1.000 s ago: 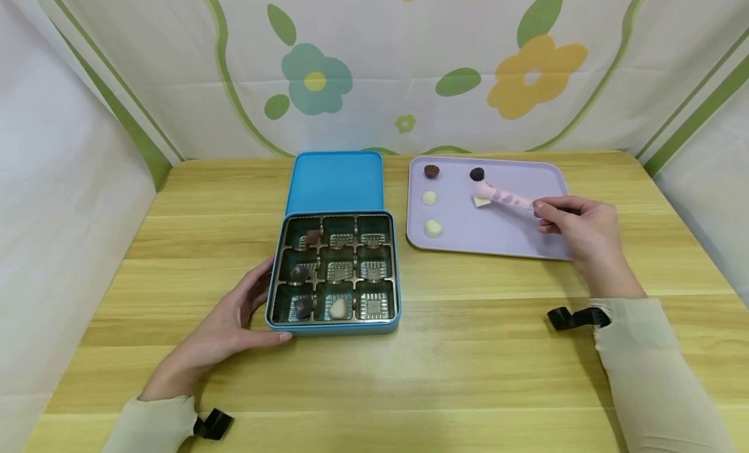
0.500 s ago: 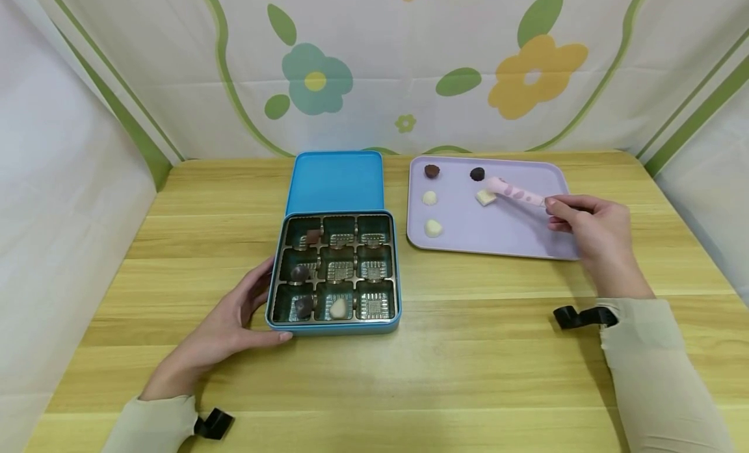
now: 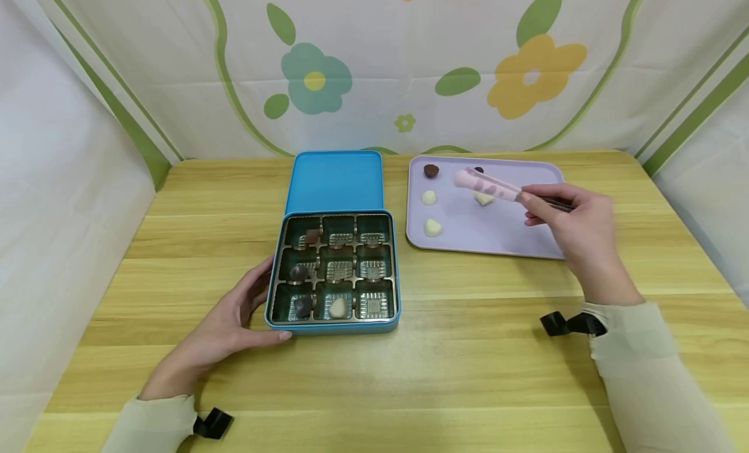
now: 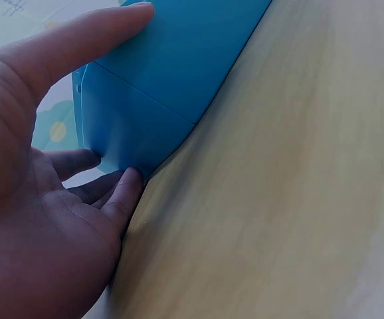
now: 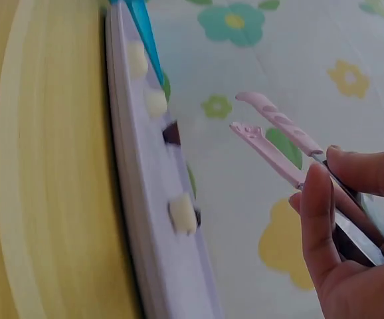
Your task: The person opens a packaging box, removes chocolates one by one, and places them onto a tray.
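My right hand [image 3: 579,229] pinches small tongs with pink tips [image 3: 491,185] over the lilac tray [image 3: 515,235]. In the right wrist view the two tips of the tongs [image 5: 286,127] stand apart with nothing between them. Under them, a white square chocolate [image 3: 484,199] and a dark chocolate [image 3: 479,170] are partly hidden. Two more white chocolates and a brown chocolate [image 3: 431,171] lie along the tray's left side. My left hand [image 3: 219,333] holds the front left corner of a blue tin [image 3: 345,329], thumb at the front, fingers on the side [image 4: 129,189].
The tin's gold insert [image 3: 374,305] has several compartments. Its left column holds three brown or dark chocolates, and a white chocolate [image 3: 338,308] sits in the front middle one. Behind the tin lies its blue lid [image 3: 336,180]. A flowered cloth [image 3: 380,82] hangs at the table's back edge.
The tongs first drew back right from the white square chocolate, then rose and swung left over it. That chocolate still lies on the tray, slightly turned. My left hand has stayed on the tin.
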Demonstrator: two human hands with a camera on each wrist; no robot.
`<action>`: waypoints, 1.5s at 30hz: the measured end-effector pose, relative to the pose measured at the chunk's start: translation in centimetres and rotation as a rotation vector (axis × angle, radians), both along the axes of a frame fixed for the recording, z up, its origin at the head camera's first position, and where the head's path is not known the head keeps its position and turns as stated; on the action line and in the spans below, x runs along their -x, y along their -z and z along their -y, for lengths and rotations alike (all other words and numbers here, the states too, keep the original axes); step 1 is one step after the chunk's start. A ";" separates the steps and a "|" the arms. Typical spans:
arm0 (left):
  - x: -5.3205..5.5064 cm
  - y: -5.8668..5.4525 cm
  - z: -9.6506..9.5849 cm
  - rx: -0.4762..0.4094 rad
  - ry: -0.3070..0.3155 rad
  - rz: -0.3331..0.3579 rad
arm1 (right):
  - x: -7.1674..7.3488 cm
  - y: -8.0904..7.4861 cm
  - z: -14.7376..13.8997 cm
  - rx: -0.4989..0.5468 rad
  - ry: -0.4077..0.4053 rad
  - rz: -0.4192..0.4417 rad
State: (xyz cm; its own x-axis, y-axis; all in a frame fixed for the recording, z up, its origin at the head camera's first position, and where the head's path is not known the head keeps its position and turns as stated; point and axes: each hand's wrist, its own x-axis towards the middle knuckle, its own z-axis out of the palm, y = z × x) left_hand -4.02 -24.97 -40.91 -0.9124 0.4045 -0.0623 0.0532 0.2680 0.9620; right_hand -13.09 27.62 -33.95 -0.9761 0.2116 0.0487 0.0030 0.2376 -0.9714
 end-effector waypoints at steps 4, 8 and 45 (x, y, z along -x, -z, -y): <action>0.0 0.0 0.0 0.000 0.001 -0.003 | -0.9 -0.8 2.6 -0.134 -0.111 -0.069; 0.1 0.0 0.0 -0.004 0.000 -0.006 | -2.0 -1.5 5.2 -0.200 -0.260 -0.121; 0.0 0.0 0.1 -0.014 0.003 0.019 | -3.0 -4.7 18.0 -0.727 -1.061 -0.388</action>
State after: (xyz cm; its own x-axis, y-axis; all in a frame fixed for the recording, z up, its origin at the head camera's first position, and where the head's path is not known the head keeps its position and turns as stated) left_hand -4.03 -25.05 -40.86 -0.9098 0.4085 -0.0739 0.0355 0.2539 0.9666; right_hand -10.08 9.63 -29.24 -0.5493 -0.8247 0.1348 -0.7473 0.4126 -0.5209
